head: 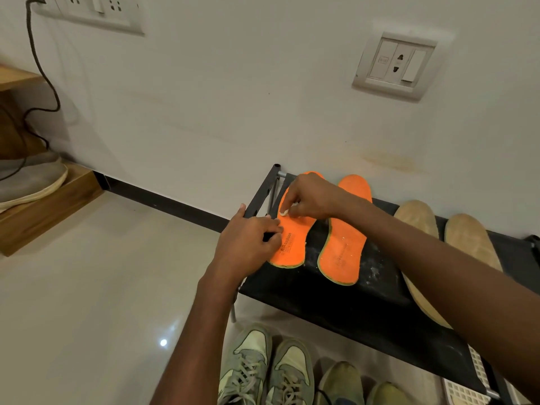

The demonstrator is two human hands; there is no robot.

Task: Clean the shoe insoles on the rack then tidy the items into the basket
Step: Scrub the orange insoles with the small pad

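Two orange insoles lie side by side on the black rack top (365, 311). The left orange insole (293, 244) is under both hands. My left hand (248, 241) holds its left edge down, fingers curled at the rim. My right hand (309, 197) pinches a small white wad (283, 212) and presses it onto the insole's middle. The right orange insole (344, 238) lies free, with white specks around it. Two beige insoles (418, 223) (467, 241) lie further right, partly hidden by my right forearm. A white lattice basket (473, 384) shows at the lower right.
Two pairs of greenish sneakers (263, 366) (342, 384) stand on the floor under the rack. A wall with a socket plate (397, 65) is just behind the rack. A wooden shelf with a grey shoe (29, 179) stands at the left.
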